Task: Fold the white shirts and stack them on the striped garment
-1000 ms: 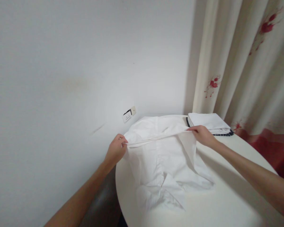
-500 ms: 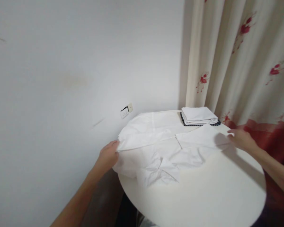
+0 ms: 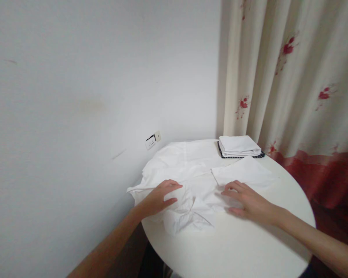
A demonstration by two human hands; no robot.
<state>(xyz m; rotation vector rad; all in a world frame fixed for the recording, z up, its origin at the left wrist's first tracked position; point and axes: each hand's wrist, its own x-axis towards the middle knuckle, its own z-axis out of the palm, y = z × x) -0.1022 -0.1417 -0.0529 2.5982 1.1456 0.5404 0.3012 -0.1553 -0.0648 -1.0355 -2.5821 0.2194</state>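
A white cloth garment, perhaps a shirt (image 3: 188, 170), lies spread over the far left of a round white table (image 3: 249, 239). Its near part is bunched and wrinkled, and its left edge hangs over the table's rim. My left hand (image 3: 162, 197) is over the bunched part, thumb and fingers apart, holding nothing. To the right, my right hand (image 3: 246, 202) hovers at the garment's near right edge with fingers curved and thumb apart. Nothing shows in its grasp, and whether it touches the cloth I cannot tell.
Behind the garment, a folded white cloth stack (image 3: 239, 146) sits on a dark mat with a light-dashed edge (image 3: 234, 157). A wall (image 3: 104, 77) with a socket (image 3: 150, 143) borders the table on the left. A cream and red curtain (image 3: 272, 96) hangs at the right.
Both hands have moved inward from the garment's left and right ends, letting go at the left. They are now over its near middle. The view has shifted slightly.
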